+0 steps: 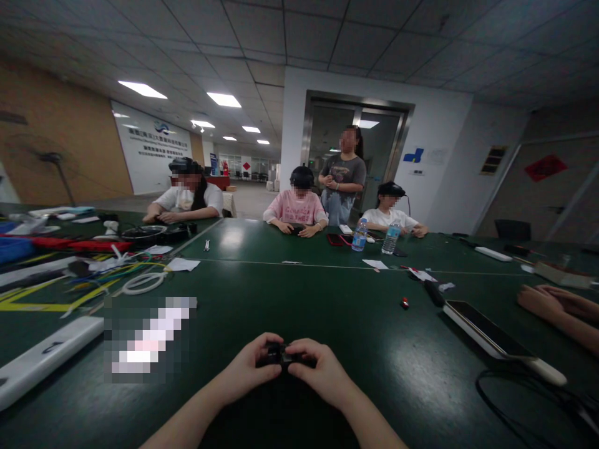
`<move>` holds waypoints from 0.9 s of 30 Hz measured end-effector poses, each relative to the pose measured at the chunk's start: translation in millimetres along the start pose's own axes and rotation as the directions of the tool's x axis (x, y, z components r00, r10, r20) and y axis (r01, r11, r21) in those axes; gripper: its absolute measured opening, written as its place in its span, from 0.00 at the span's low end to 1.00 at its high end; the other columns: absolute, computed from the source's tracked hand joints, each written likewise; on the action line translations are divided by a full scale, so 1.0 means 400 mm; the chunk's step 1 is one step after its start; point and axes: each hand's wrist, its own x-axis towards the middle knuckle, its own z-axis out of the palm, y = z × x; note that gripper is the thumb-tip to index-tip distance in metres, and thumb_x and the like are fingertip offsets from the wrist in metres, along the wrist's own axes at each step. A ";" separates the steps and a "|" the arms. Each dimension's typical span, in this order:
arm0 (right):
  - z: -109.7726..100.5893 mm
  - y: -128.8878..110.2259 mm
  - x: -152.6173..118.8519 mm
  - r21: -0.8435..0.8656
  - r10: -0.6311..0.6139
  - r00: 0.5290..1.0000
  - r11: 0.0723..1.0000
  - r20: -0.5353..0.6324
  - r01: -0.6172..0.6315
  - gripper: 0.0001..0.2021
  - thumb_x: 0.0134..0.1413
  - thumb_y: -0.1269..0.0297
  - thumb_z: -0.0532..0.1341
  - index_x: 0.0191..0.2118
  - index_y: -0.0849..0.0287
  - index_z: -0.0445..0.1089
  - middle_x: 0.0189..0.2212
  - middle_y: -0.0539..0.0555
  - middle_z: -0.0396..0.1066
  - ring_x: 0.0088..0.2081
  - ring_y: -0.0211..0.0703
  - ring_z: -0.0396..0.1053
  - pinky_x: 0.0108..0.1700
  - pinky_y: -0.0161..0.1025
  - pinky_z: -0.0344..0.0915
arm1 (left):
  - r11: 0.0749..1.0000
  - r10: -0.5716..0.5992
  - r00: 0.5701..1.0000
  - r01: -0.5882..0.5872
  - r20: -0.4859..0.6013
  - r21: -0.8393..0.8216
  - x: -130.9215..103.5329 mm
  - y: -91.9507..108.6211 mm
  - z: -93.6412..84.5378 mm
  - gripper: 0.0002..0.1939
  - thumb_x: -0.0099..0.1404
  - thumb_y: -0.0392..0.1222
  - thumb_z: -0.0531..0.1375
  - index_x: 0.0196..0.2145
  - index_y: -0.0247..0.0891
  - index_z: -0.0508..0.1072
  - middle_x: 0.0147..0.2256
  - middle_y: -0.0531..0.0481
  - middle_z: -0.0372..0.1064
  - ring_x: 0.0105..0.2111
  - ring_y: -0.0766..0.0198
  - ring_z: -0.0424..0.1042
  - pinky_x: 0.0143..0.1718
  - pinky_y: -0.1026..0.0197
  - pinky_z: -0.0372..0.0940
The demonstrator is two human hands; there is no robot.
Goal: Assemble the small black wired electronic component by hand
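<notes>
1. The green table (243, 293) carries everything.
2. Toward its right edge, a low box (559, 276); I can't make out its contents.
3. Near the far edge, a capped bottle (359, 236) and another bottle (390, 237); fill levels unclear.
4. Left hand (249, 369) and right hand (324, 365), fingers curled narrow, share one piece.
5. That small black piece (273, 353), over the table's near side, isn't set down; I'd judge handling unfinished, and can't tell what's done.
</notes>
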 end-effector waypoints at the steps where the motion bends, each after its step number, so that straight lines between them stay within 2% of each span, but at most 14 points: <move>1: 0.000 0.001 0.000 0.009 0.002 1.000 1.000 0.003 -0.002 0.13 0.43 0.69 0.63 0.39 0.54 0.72 0.43 0.52 0.69 0.44 0.46 0.67 0.47 0.43 0.62 | 1.000 0.000 1.000 0.000 -0.006 0.002 0.001 -0.002 0.000 0.21 0.55 0.40 0.62 0.45 0.41 0.61 0.39 0.51 0.67 0.39 0.60 0.68 0.40 0.58 0.61; 13: 0.000 0.015 0.004 -0.020 0.012 1.000 1.000 0.011 -0.012 0.13 0.44 0.67 0.63 0.40 0.52 0.71 0.44 0.51 0.68 0.45 0.46 0.66 0.48 0.44 0.61 | 1.000 -0.003 1.000 0.003 0.001 -0.015 0.001 -0.014 -0.008 0.22 0.56 0.38 0.62 0.47 0.42 0.59 0.38 0.51 0.67 0.38 0.61 0.69 0.38 0.59 0.61; 20: 0.001 0.014 0.003 0.004 0.030 1.000 1.000 -0.004 -0.030 0.19 0.45 0.68 0.63 0.46 0.50 0.67 0.45 0.50 0.69 0.46 0.46 0.66 0.49 0.45 0.61 | 0.997 0.001 1.000 0.001 0.020 -0.071 0.003 -0.018 -0.009 0.27 0.56 0.38 0.62 0.50 0.42 0.56 0.42 0.48 0.68 0.41 0.58 0.69 0.40 0.56 0.61; 27: -0.001 0.008 0.003 -0.002 0.033 0.999 0.999 -0.002 -0.033 0.19 0.45 0.67 0.62 0.46 0.51 0.67 0.44 0.51 0.69 0.45 0.46 0.67 0.48 0.45 0.62 | 0.997 0.012 1.000 -0.011 0.019 -0.072 0.001 -0.010 -0.007 0.24 0.55 0.39 0.63 0.48 0.42 0.59 0.41 0.48 0.68 0.42 0.58 0.68 0.42 0.56 0.60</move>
